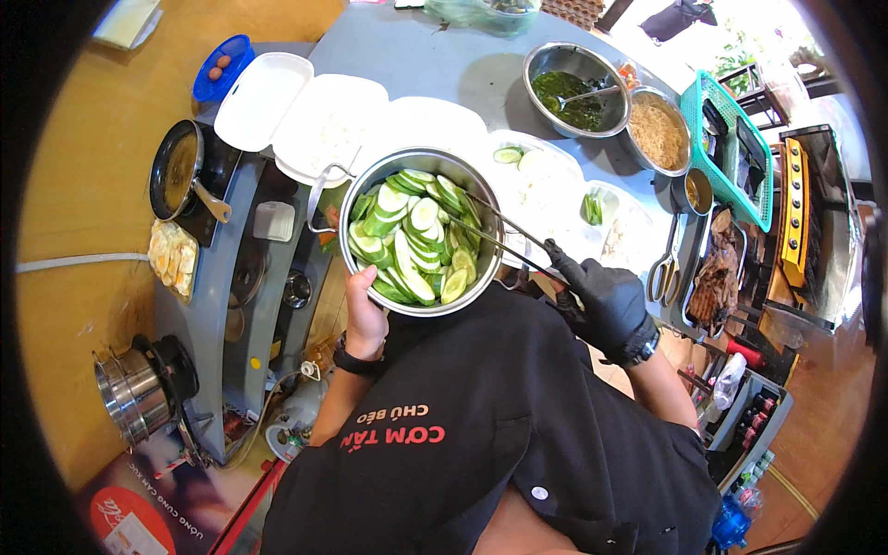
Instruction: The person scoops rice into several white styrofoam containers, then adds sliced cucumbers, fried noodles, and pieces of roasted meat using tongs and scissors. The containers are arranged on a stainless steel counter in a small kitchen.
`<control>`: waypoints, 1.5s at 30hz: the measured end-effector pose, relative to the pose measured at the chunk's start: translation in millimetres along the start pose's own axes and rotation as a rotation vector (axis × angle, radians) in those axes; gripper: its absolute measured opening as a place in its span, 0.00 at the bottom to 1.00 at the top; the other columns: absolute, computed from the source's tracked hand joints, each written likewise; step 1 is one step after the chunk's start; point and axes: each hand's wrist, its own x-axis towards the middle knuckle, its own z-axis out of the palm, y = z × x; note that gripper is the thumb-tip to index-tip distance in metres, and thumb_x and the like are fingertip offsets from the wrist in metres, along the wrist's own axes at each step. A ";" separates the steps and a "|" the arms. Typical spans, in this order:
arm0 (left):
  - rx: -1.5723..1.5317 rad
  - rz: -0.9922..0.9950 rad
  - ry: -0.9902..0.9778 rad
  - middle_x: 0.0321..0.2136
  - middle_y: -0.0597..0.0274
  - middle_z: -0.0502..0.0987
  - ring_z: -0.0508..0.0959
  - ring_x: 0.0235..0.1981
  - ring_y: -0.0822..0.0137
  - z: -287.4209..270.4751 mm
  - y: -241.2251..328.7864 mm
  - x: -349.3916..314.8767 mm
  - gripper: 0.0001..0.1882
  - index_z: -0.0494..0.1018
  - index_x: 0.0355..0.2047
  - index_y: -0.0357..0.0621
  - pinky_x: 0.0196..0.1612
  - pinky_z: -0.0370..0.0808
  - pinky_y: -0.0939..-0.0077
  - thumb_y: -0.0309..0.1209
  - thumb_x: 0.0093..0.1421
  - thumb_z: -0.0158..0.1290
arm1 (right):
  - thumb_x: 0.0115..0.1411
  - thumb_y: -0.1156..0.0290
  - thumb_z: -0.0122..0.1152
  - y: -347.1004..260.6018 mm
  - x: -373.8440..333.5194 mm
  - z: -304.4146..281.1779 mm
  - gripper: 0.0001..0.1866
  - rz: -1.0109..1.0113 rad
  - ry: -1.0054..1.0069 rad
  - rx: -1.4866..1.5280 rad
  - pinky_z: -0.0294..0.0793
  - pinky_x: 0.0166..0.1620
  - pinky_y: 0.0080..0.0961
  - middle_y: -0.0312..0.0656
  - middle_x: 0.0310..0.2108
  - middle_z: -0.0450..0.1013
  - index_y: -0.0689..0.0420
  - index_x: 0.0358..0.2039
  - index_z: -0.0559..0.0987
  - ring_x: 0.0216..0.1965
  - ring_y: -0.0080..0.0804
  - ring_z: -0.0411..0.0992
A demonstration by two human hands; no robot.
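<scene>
My bare left hand (366,313) grips the near left side of a metal pot (418,310) raised in front of me. Sliced cucumbers (424,215) fill the pot nearly to its rim. In a black glove, my right hand (606,301) is closed on metal tongs (518,228), whose tips reach into the slices at the pot's right side. Just beyond the pot stand opened white foam boxes (333,102) with pale food in them. Cucumber slices (508,154) lie in the box to the pot's right; another box holds a small green bunch (592,209).
On the grey table (388,42) stand a bowl of green sauce (566,85), a bowl of shredded food (659,134) and a teal basket (766,176). Scissors (663,277) lie beside a tray of grilled meat (717,282). A frying pan (178,171) and fried eggs (173,259) are at left.
</scene>
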 end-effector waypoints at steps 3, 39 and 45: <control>0.055 0.029 -0.005 0.50 0.52 0.72 0.73 0.50 0.63 -3.7 -5.3 4.7 0.27 0.66 0.51 0.30 0.56 0.65 0.70 0.41 0.58 0.41 | 0.57 0.64 0.57 1.0 3.0 15.5 0.25 0.006 0.052 -0.009 0.66 0.21 0.33 0.39 0.18 0.68 0.47 0.56 0.70 0.16 0.36 0.69; -0.033 0.062 0.114 0.55 0.53 0.68 0.69 0.55 0.60 -30.3 9.7 16.0 0.31 0.61 0.57 0.35 0.58 0.63 0.66 0.43 0.57 0.41 | 0.56 0.65 0.56 79.9 20.2 71.8 0.23 0.018 0.094 0.004 0.67 0.23 0.35 0.39 0.18 0.69 0.42 0.55 0.72 0.18 0.37 0.70; -0.047 0.039 0.087 0.55 0.53 0.68 0.69 0.55 0.60 -20.5 8.5 8.1 0.31 0.61 0.56 0.35 0.58 0.63 0.66 0.42 0.57 0.41 | 0.58 0.65 0.58 88.3 26.4 79.4 0.16 0.251 0.210 0.319 0.73 0.29 0.35 0.49 0.25 0.76 0.46 0.48 0.78 0.25 0.45 0.75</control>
